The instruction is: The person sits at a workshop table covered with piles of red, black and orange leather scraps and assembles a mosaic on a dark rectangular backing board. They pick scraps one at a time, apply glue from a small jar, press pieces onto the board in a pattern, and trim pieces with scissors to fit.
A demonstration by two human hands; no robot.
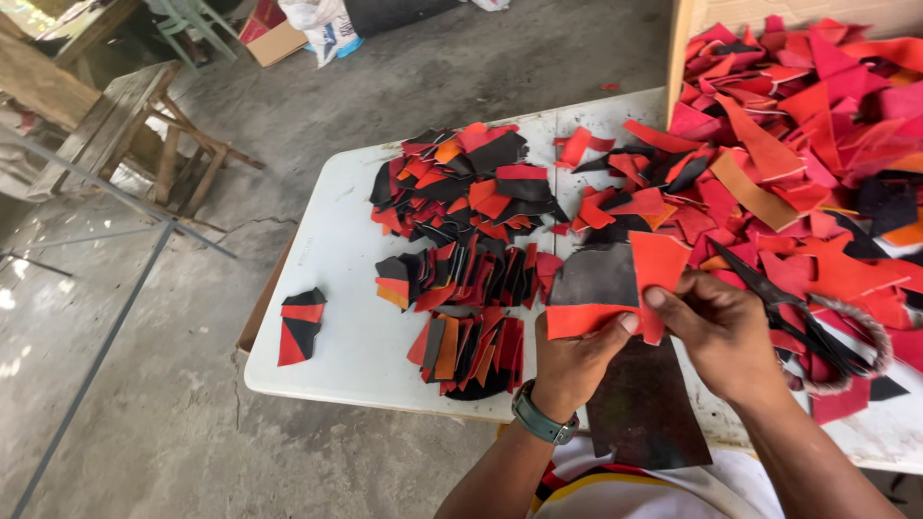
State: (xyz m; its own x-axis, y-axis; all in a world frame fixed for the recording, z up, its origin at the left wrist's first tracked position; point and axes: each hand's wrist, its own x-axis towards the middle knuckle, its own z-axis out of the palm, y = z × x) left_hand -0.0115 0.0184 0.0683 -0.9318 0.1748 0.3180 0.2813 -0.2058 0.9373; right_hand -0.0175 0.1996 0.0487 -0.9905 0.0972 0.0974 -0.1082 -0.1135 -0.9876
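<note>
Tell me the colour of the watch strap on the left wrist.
Dark green strap, clearest in the head view.

A wooden bench (115, 125) and a cardboard box (274, 38) stand on the concrete floor (192, 432).

The left hand (575, 358) and the right hand (719, 332) together pinched a red scrap (659, 269) and a dark grey leather piece (594, 277) above the white bench (336, 250). Black scissors (788, 308) hung from the right hand's fingers. A green wristwatch (541, 415) sat on the left wrist. Sorted stacks of red, orange and black cuttings (461, 259) lay just beside, a loose heap of red scraps (808, 135) to the right. A large dark leather sheet (646, 408) lay under the hands.
</note>
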